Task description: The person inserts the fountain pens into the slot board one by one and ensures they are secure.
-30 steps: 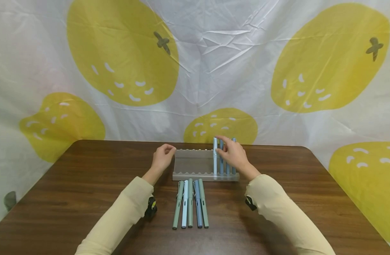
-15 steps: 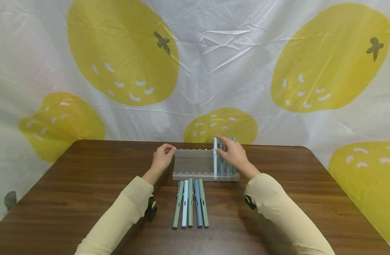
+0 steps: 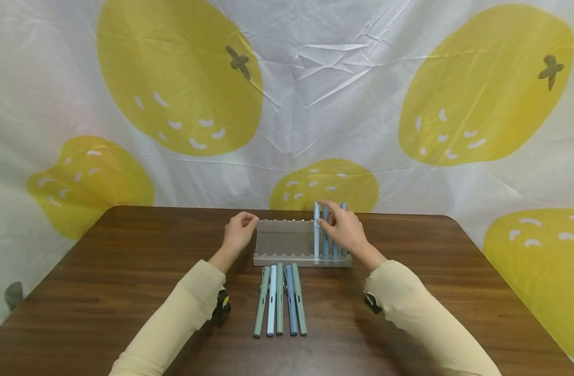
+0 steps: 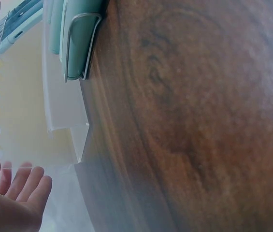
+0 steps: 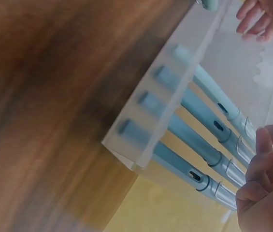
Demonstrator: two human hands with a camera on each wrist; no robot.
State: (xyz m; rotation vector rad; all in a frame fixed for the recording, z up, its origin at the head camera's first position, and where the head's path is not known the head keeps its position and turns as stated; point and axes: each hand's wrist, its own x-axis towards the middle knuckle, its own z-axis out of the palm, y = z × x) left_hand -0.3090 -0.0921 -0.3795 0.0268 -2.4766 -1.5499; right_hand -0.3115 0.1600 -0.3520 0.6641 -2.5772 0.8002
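A clear pen rack [image 3: 279, 258] with scalloped edges stands toward the back of the table. Four slots at its right end hold capped pens; the leftmost of these is a light blue pen [image 3: 317, 235], and darker blue pens [image 5: 184, 169] lean beside it. My right hand [image 3: 345, 227] has its thumb and index finger at the upper part of the light blue pen, the other fingers curled over the neighbouring pens. At the rack's upper left corner my left hand [image 3: 240, 231] pinches the edge between thumb and fingers, which show through the clear plastic in the left wrist view.
In front of the rack, several capped pens [image 3: 279, 300] in green, light blue and blue lie side by side on the brown wooden table [image 3: 174, 245]. A white cloth [image 3: 287, 104] printed with yellow lemons hangs behind the table's far edge.
My right wrist and sleeve have shifted slightly to the right and toward me, fingers staying at the light blue pen. My left hand, the rack and the lying pens keep their places.
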